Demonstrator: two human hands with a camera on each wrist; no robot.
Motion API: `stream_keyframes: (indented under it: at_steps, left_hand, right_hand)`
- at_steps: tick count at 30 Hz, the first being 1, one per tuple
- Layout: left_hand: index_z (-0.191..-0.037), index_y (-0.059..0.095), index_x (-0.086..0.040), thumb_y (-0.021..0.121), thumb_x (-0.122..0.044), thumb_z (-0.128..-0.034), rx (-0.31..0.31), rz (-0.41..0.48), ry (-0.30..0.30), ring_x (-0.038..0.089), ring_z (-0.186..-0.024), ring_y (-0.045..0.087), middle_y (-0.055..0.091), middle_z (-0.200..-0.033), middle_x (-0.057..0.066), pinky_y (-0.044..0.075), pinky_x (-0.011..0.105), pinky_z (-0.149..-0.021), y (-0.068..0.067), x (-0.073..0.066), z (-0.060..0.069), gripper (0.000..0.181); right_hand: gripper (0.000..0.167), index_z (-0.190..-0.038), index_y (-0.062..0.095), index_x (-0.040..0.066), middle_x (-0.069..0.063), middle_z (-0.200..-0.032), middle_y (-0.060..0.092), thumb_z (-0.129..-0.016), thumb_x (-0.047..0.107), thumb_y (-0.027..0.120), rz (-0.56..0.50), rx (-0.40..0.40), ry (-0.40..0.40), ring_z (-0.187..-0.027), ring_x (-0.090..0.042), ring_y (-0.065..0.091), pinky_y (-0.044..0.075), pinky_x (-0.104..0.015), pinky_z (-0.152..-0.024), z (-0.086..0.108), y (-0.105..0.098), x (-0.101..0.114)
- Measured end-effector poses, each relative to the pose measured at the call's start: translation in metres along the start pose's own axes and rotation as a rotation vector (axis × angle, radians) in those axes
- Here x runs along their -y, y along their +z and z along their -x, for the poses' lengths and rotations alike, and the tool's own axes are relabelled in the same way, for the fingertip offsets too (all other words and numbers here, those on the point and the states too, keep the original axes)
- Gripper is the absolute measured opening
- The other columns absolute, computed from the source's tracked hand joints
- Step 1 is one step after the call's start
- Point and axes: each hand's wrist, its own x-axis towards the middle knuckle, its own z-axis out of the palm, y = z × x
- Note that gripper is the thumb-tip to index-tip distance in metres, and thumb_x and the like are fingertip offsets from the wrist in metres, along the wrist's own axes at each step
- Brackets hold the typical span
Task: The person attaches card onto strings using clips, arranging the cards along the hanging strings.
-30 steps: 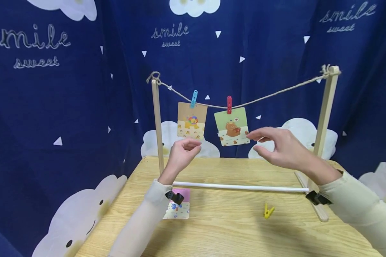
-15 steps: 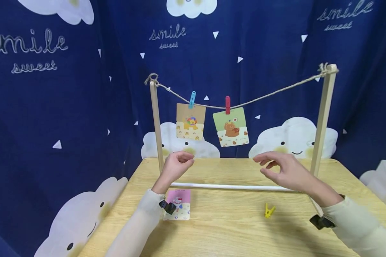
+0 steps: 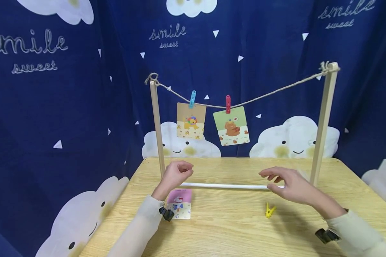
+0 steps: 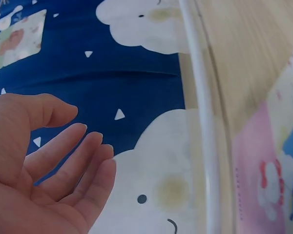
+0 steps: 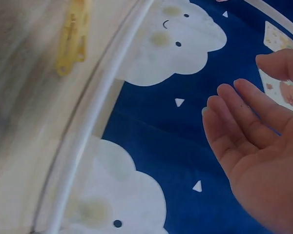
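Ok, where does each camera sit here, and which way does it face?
Head: worn on the head, facing forward and down at the twine, lion card and bear card; left hand, right hand and sleeves show.
Left wrist: on that wrist, picture rolled sideways, facing the white rod, pink card and backdrop; only the left hand shows.
Right wrist: likewise, facing the white rod, yellow clothespin and backdrop; only the right hand shows.
Shared: both wrist views show white rod and bear card.
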Motion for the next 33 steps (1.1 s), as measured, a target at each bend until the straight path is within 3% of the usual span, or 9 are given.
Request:
stream_keyframes:
  at_steps: [10, 18, 25, 33]
  left_hand:
    - [-0.109, 0.078, -0.009, 0.075, -0.012, -0.0923, 0.022, -0.015, -0.07, 0.018, -0.092, 0.07, 0.077, -0.103, 0.005, 0.058, 0.033, -0.08, -0.002, 0.02, 0.011, 0.017]
    - [-0.106, 0.079, -0.004, 0.075, -0.009, -0.0917, 0.044, -0.092, -0.116, 0.018, -0.089, 0.068, 0.075, -0.099, 0.006, 0.058, 0.037, -0.082, -0.004, 0.038, 0.016, 0.016]
    - [-0.104, 0.079, 0.002, 0.074, -0.005, -0.0886, 0.112, -0.147, -0.12, 0.016, -0.084, 0.068, 0.077, -0.094, 0.007, 0.058, 0.036, -0.078, -0.006, 0.048, 0.021, 0.018]
    - [-0.105, 0.079, 0.0, 0.074, -0.006, -0.0903, 0.152, -0.182, -0.186, 0.016, -0.083, 0.065, 0.075, -0.093, 0.005, 0.056, 0.034, -0.074, -0.008, 0.057, 0.026, 0.016]
  right_hand:
    - [0.037, -0.12, 0.072, 0.006, 0.001, -0.109, 0.073, -0.083, 0.001, 0.079, -0.067, 0.018, 0.016, -0.091, -0.001, 0.062, 0.059, -0.03, -0.072, 0.017, 0.012, -0.023]
    - [0.035, -0.119, 0.072, 0.009, 0.0, -0.11, 0.073, -0.085, 0.006, 0.08, -0.095, 0.12, 0.092, -0.093, 0.002, 0.06, 0.058, -0.031, -0.075, 0.028, 0.016, -0.034]
    - [0.031, -0.119, 0.072, 0.01, -0.005, -0.112, 0.073, -0.089, 0.009, 0.078, -0.082, 0.165, 0.124, -0.093, -0.004, 0.062, 0.058, -0.03, -0.075, 0.034, 0.019, -0.04]
    - [0.029, -0.12, 0.072, 0.007, -0.003, -0.113, 0.073, -0.091, 0.009, 0.076, -0.113, 0.196, 0.147, -0.093, -0.004, 0.062, 0.058, -0.03, -0.076, 0.039, 0.023, -0.043]
